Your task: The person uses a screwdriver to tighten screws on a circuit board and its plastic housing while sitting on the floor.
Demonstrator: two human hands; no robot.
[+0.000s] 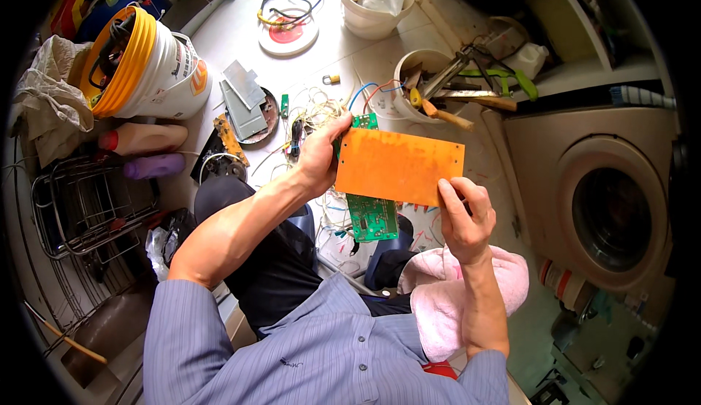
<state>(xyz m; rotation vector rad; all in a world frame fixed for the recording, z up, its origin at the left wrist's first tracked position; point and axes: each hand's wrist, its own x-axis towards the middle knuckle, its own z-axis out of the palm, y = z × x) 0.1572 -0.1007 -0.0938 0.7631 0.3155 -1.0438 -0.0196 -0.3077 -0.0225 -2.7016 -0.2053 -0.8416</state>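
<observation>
An orange rectangular board [398, 167] with small corner holes is held up in front of me. My left hand [321, 158] grips its left end, the thumb along the edge and the fingers hidden behind. My right hand [467, 219] pinches its lower right corner between thumb and fingers. Behind the orange board a green circuit board [372, 219] shows above and below it; whether my left hand also holds it is hidden. Tangled wires [318, 113] lie on the floor beyond my left hand.
At left stand a white-and-yellow bucket [164, 69], bottles [150, 137] and a wire rack [87, 208]. Ahead are a tool bucket [420, 62], a white tub [376, 18] and metal plates [244, 102]. A washing machine [537, 157] stands right; a pink towel [438, 303] lies beneath my right arm.
</observation>
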